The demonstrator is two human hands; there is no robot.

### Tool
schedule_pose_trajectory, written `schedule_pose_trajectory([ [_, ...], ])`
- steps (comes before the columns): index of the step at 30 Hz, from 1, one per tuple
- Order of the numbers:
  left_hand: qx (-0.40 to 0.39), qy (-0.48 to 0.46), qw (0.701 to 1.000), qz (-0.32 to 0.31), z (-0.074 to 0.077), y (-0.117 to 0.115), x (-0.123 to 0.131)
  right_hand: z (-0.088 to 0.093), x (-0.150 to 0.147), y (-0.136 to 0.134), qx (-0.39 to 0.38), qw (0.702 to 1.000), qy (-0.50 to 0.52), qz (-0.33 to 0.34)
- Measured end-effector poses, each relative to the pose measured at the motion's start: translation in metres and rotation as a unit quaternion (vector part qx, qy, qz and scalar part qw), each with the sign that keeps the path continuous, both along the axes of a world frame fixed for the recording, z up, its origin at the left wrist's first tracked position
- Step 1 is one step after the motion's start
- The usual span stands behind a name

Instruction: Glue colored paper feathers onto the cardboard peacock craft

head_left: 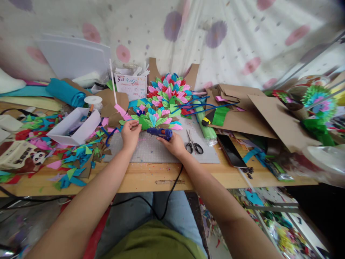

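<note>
My right hand [175, 144] is wrapped round a blue hot glue gun [164, 133], its nozzle pointing left. At the nozzle's side, my left hand [130, 133] pinches a small green paper piece [144, 122] between thumb and fingers. Just behind it lies a fan of folded paper leaves [159, 117] in pink, green and blue. Farther back stands a larger cluster of pleated paper [168, 88] in red, pink, blue and green. Under my hands is a grey cutting mat [151, 154]. Black-handled scissors [194, 146] rest on it, right of my right hand.
Paper scraps [72, 158] and a white open box [72, 131] cover the left side. Right of the mat lie a phone [231, 150], a yellow-black cutter [208, 119] and cardboard sheets [280, 124]. The gun's black cord [172, 192] hangs over the table's front edge.
</note>
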State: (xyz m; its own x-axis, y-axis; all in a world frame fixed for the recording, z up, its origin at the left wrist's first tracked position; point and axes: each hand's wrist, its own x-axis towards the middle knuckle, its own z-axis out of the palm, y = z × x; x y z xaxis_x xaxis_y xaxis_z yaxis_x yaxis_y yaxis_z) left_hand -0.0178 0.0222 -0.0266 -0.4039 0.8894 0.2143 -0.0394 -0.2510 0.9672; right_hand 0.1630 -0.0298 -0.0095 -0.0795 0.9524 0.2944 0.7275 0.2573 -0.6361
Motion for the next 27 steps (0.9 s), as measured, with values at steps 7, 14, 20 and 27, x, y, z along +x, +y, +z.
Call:
schedule_pose_trajectory([
  [7,-0.002,0.002,1.000,0.002,-0.0011,0.0003,-0.0010,-0.0012,0.0016,0.0014,-0.003,1.000,0.009,-0.009],
  [14,-0.010,-0.017,1.000,0.001,0.0012,-0.0013,-0.0016,0.0023,0.0012,0.0003,-0.020,1.000,0.006,-0.020],
  [20,-0.010,-0.034,0.999,0.002,0.0025,-0.0021,-0.0012,0.0008,0.0035,0.0009,-0.008,1.000,0.004,-0.021],
  [27,-0.010,-0.028,1.000,0.003,0.0038,-0.0033,-0.0007,-0.0003,0.0057,0.0023,-0.005,1.000,0.002,-0.020],
])
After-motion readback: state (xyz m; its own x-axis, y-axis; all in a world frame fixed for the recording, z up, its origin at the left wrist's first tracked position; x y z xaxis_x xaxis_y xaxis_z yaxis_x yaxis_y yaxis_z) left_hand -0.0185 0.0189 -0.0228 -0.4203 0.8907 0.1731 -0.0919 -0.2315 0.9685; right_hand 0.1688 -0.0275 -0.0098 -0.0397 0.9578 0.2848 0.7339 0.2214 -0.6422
